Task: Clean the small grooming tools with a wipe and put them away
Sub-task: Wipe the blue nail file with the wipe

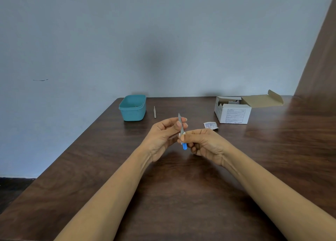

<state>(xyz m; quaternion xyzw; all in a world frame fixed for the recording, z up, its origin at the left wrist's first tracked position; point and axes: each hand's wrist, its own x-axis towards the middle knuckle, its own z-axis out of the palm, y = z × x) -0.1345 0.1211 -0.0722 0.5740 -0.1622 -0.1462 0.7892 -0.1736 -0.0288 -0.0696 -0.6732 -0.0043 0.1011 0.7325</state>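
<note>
Holding a slim nail file (180,121) nearly upright over the dark wood-grain table (181,195), I pinch its flat grey blade with my left hand (161,135) while my right hand (205,144) pinches a white wipe (179,135) around it above the rounded blue handle. Far left sits a teal plastic tub (132,112), a thin metal tool (155,112) just right of it. A torn packet (210,125) and an open cardboard box (233,114) lie far right.

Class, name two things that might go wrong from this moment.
The pointed tip of the blue-handled tool sticks up past the left hand; a slip while the right hand pinches the wipe round it might prick a finger. The tweezers lie beside the teal container and might get overlooked.
</note>
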